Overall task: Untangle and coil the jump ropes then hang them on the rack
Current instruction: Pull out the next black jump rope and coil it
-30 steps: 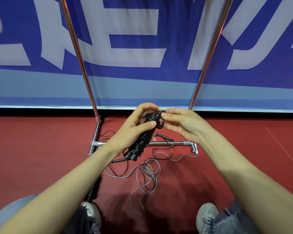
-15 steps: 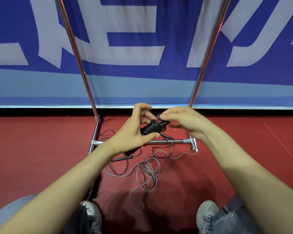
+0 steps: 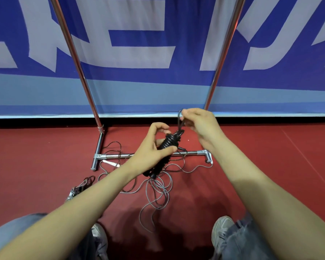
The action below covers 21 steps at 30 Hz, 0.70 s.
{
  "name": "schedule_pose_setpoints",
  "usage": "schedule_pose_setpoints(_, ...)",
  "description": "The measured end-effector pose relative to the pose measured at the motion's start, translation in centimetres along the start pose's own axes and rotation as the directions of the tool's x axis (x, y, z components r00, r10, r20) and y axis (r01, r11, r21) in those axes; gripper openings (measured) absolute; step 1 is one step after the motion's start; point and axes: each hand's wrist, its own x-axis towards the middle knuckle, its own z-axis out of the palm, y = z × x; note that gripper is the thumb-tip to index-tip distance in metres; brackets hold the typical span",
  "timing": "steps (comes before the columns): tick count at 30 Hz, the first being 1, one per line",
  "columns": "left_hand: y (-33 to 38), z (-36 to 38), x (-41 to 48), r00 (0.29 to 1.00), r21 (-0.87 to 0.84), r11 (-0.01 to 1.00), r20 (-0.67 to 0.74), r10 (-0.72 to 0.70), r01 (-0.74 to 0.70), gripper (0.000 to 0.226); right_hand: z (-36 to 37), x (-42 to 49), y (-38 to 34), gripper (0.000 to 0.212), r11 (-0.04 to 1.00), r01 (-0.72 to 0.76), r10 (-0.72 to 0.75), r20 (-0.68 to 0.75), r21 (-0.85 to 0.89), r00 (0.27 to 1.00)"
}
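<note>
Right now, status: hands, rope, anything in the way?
Left hand grips black coiled jump rope; right hand pinches its loop end. Not yet on chrome rack. Tangled grey rope lies loose underneath.

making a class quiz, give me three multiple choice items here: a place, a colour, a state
1. Where is the loose tangled grey rope? A) on the red floor B) hung on the rack C) across a lap
2. The coiled rope bundle in the left hand is? A) white B) black C) yellow
3. The right hand is? A) flat, open B) pinching the bundle's loop C) gripping a pole
A: it sprawls by the chrome rack base; B: black wraps; B: fingers hold loop
</note>
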Motion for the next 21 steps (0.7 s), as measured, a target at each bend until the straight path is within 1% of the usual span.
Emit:
schedule_pose_setpoints(1,-0.1,-0.2,-0.1,1.000,0.042,0.999,0.024,-0.005,0.004,0.063,0.2,-0.4,0.2,0.014,0.983,0.100,-0.091,0.063,-0.157,0.994)
schedule_pose_setpoints(2,-0.1,-0.5,-0.1,0.999,0.052,0.999,0.045,-0.016,0.013,0.066,0.5,-0.8,0.3,0.014,0.957,0.168,-0.138,0.139,-0.237,0.981)
schedule_pose_setpoints(3,0.1,-0.6,-0.1,0.998,0.020,0.999,0.052,-0.035,0.034,0.061,0.8,-1.2,0.3,0.014,0.939,0.213,-0.162,0.201,-0.269,0.966)
schedule_pose_setpoints(4,0.3,-0.6,0.0,0.998,-0.035,0.998,0.034,-0.056,0.057,0.051,1.0,-1.6,0.2,0.015,0.929,0.244,-0.180,0.236,-0.279,0.955)
schedule_pose_setpoints(5,0.4,-0.6,0.1,0.997,-0.083,0.994,-0.010,-0.074,0.073,0.038,1.2,-1.9,0.1,0.015,0.923,0.264,-0.197,0.244,-0.281,0.950)
schedule_pose_setpoints(7,0.5,-0.3,0.5,0.989,-0.107,0.990,-0.109,-0.104,0.093,0.016,1.5,-2.2,-0.2,0.014,0.913,0.281,-0.225,0.212,-0.294,0.951)
schedule_pose_setpoints(8,0.4,-0.2,0.6,0.984,-0.112,0.988,-0.129,-0.120,0.106,0.011,1.6,-2.3,-0.4,0.014,0.910,0.279,-0.227,0.194,-0.306,0.954)
schedule_pose_setpoints(9,0.5,-0.1,0.7,0.981,-0.127,0.985,-0.137,-0.138,0.121,0.011,1.5,-2.3,-0.4,0.014,0.909,0.275,-0.227,0.181,-0.313,0.957)
schedule_pose_setpoints(11,0.7,-0.1,1.0,0.977,-0.125,0.986,-0.166,-0.134,0.114,0.025,1.5,-2.3,-0.2,0.016,0.914,0.266,-0.225,0.163,-0.306,0.961)
schedule_pose_setpoints(13,1.0,-0.4,1.2,0.980,-0.070,0.996,-0.186,-0.067,0.055,0.046,1.7,-2.5,-0.1,0.016,0.929,0.254,-0.222,0.141,-0.270,0.965)
schedule_pose_setpoints(15,1.1,-0.9,1.5,0.985,0.006,1.000,-0.171,-0.010,0.011,0.060,2.0,-2.5,-0.2,0.013,0.950,0.235,-0.218,0.101,-0.205,0.971)
schedule_pose_setpoints(16,1.0,-1.0,1.7,0.986,0.043,0.999,-0.168,0.000,0.007,0.064,2.1,-2.5,-0.2,0.012,0.956,0.233,-0.223,0.079,-0.180,0.972)
schedule_pose_setpoints(18,0.8,-1.2,1.8,0.983,0.062,0.998,-0.181,-0.018,0.029,0.068,2.3,-2.6,0.1,0.012,0.956,0.243,-0.239,0.047,-0.163,0.970)
schedule_pose_setpoints(21,0.5,-1.5,2.0,0.979,0.076,0.995,-0.194,-0.055,0.071,0.064,2.8,-3.0,0.5,0.009,0.955,0.272,-0.269,0.036,-0.122,0.962)
